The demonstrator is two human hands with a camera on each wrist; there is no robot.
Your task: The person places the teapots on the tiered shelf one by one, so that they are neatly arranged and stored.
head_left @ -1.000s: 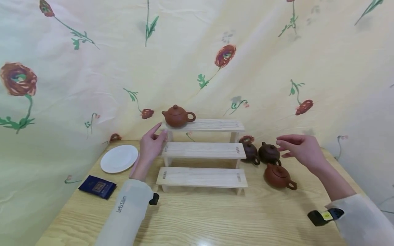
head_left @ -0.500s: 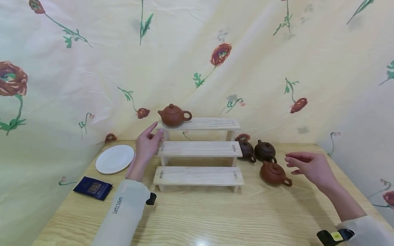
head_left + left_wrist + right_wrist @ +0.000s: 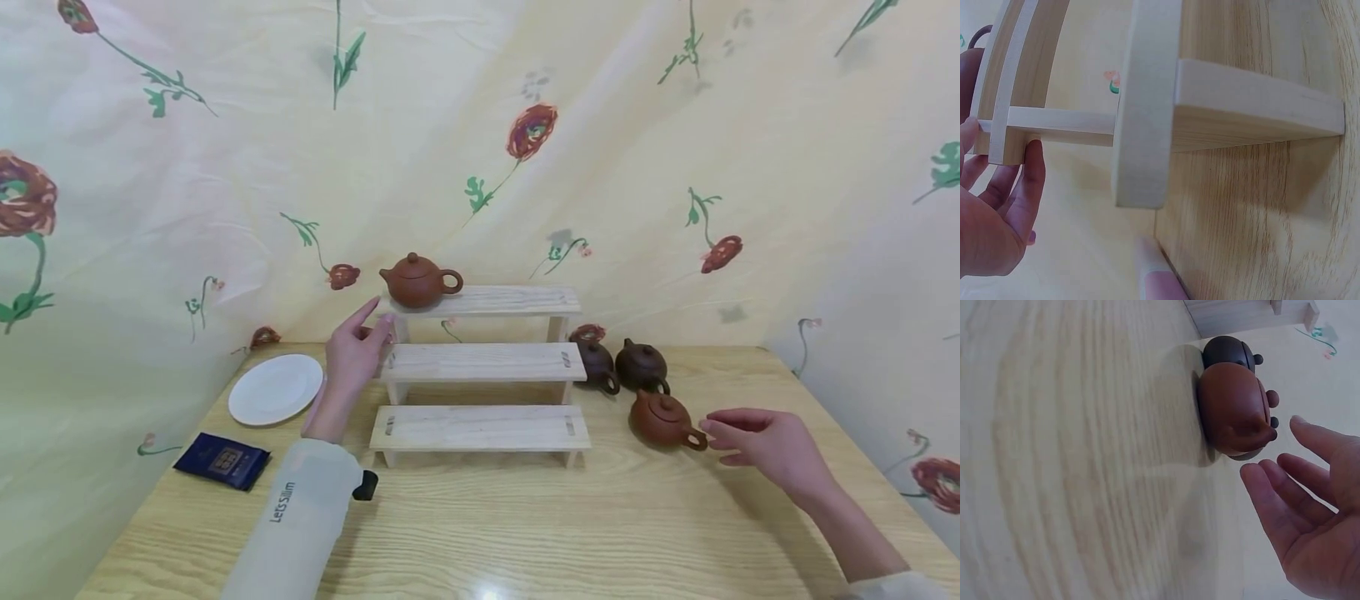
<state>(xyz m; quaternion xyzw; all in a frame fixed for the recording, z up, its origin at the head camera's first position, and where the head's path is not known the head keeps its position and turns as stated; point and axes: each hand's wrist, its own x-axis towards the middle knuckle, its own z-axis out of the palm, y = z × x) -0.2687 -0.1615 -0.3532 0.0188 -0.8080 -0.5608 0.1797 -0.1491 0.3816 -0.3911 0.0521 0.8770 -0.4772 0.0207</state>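
Note:
A reddish-brown clay teapot (image 3: 415,281) stands at the left end of the top tier of a pale wooden three-step stand (image 3: 483,361), its spout to the left. My left hand (image 3: 351,354) holds that end of the top tier, and in the left wrist view its fingers (image 3: 1034,165) curl round the board's end. A second reddish-brown teapot (image 3: 662,419) sits on the table right of the stand. Just beyond its handle (image 3: 697,439) is my right hand (image 3: 783,454), holding nothing, thumb and fingers apart. In the right wrist view the fingertips (image 3: 1254,475) are close to this teapot.
Two dark brown teapots (image 3: 641,366) stand behind the second reddish one, the left one partly hidden by the stand. At the left of the table (image 3: 480,525) are a white plate (image 3: 276,389) and a dark blue packet (image 3: 222,461). Flowered cloth (image 3: 450,125) hangs behind.
My right hand has come down and toward the handle of the reddish-brown teapot on the table. My left hand stays at the stand; the whole view has shifted slightly.

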